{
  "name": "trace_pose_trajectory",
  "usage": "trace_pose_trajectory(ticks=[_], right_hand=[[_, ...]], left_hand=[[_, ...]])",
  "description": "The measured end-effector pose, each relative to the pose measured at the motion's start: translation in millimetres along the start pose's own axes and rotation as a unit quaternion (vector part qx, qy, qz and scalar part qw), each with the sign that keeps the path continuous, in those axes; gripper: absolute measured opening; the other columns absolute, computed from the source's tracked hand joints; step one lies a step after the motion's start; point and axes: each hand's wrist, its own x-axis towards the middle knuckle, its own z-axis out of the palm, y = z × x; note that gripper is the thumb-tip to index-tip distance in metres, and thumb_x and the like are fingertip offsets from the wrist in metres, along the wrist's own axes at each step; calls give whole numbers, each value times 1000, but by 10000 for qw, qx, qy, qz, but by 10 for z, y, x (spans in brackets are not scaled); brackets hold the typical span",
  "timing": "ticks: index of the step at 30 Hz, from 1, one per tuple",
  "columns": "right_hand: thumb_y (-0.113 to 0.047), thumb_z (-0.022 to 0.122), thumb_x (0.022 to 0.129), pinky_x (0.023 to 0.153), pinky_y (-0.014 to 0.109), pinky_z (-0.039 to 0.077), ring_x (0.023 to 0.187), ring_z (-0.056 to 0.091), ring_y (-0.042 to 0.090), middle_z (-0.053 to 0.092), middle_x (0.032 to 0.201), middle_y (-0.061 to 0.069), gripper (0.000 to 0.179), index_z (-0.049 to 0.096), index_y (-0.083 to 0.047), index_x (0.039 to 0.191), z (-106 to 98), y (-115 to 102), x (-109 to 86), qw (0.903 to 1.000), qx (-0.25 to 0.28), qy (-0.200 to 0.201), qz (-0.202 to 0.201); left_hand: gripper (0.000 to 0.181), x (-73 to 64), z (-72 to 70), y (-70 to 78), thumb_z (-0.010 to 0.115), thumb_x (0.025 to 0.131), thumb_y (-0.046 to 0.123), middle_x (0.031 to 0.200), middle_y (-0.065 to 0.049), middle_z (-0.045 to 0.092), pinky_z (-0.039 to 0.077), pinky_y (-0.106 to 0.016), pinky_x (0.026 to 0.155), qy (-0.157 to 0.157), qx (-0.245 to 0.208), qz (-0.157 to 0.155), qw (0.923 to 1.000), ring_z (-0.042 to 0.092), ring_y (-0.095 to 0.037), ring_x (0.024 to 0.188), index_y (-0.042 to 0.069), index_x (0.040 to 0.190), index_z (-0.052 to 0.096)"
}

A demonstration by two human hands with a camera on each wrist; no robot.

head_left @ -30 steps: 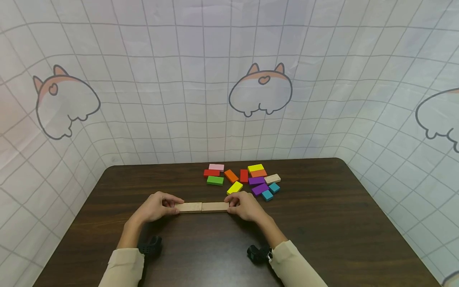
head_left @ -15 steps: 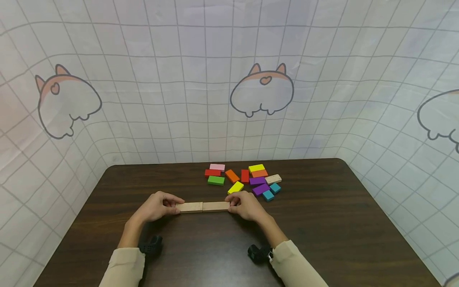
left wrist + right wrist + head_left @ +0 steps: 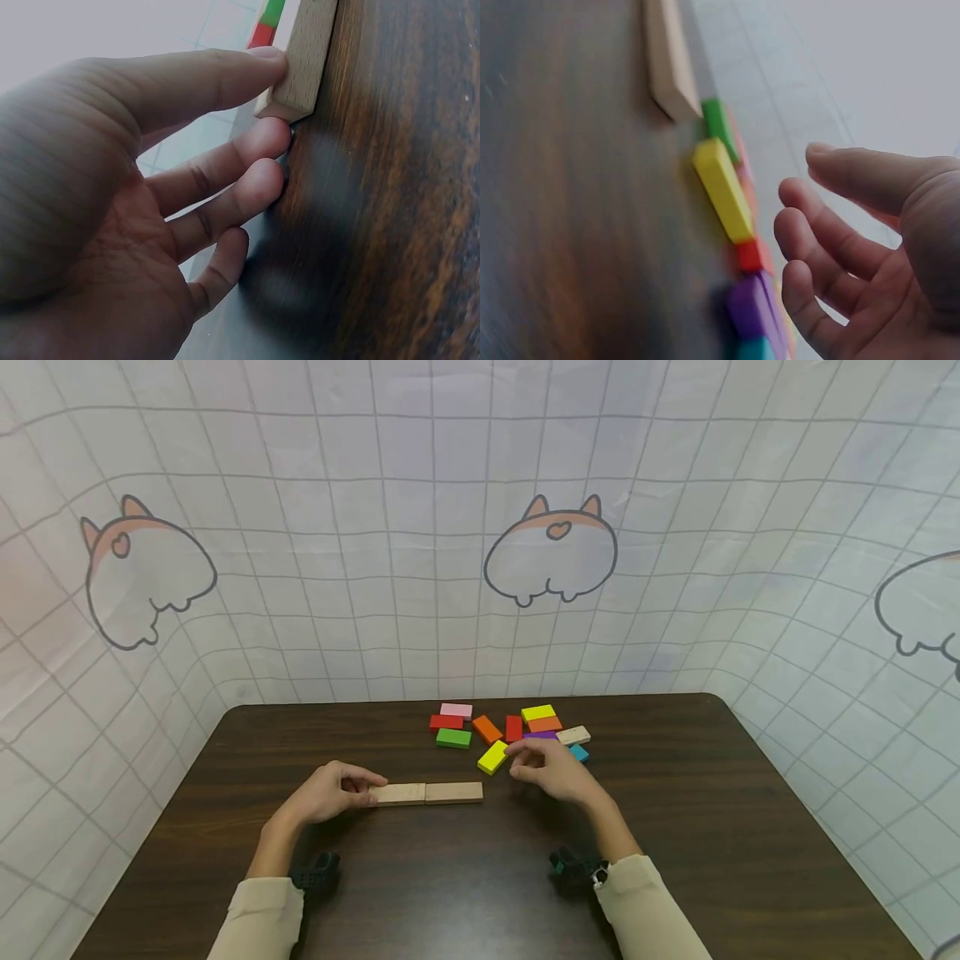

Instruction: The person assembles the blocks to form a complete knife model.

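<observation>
Free passage: tabletop (image 3: 450, 860) on near side of wooden row (image 3: 453, 792); row's right end accessible. Obstructions: left grip (image 3: 327, 792) across row's left end; yellow block (image 3: 492, 757) just beside right grip (image 3: 552, 771); other coloured blocks (image 3: 513, 727) beyond.

A dark brown wood-grain table (image 3: 465, 868) carries two plain wooden blocks (image 3: 454, 792) laid end to end, with loosely scattered, mostly coloured blocks (image 3: 493, 757) behind them

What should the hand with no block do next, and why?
The right hand should perhaps reach for the loose plain block. That hand is empty and close by; two plain blocks lie end to end, the left hand pinching one, so a third might match.
</observation>
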Motion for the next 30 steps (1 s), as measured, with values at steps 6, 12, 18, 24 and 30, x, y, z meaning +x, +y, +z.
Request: trace_pose_trajectory(ticks=[6, 12, 18, 24, 30], right_hand=[[-16, 68, 99, 79, 31, 53, 93, 63, 22, 71, 103, 9, 32, 69, -4, 129, -288, 129, -63, 9982, -19, 577, 130], [-14, 66, 101, 78, 34, 53, 96, 62, 26, 70, 112, 14, 29, 68, -6, 129, -520, 343, -127, 9926, 51, 1123, 451], [-9, 65, 100, 74, 30, 49, 90, 60, 24, 70, 109, 19, 27, 69, -1, 125, -734, 709, -85, 9865, -299, 1432, 734], [-6, 65, 99, 82, 37, 50, 99, 63, 30, 69, 108, 20, 34, 64, 0, 132, -890, 957, -23, 9879, -396, 1154, 954], [-7, 66, 98, 89, 44, 49, 101, 63, 31, 70, 107, 19, 45, 58, -1, 142, -992, 1084, 73, 9926, -724, 592, 774]], left_hand=[[24, 10, 11, -10, 77, 92, 16, 86, -2, 67, 45, -28, 63, 63, 42, -18, 10000, 53, -17, 74, 13, 116, 79], [24, 13, 18, -14, 77, 92, 17, 86, -2, 67, 46, -29, 65, 39, -57, -16, 10000, 54, -18, 75, 13, 116, 79], [24, 14, 22, -19, 76, 93, 16, 86, -2, 68, 46, -29, 64, 14, -81, -19, 10000, 53, -17, 74, 14, 117, 79], [25, 2, 15, -18, 76, 92, 16, 85, -2, 68, 46, -29, 63, 18, -86, -19, 10000, 53, -17, 73, 13, 117, 79], [25, -3, 3, -13, 77, 92, 16, 85, -2, 68, 46, -29, 63, 13, -61, -39, 10000, 53, -17, 72, 13, 117, 79]])
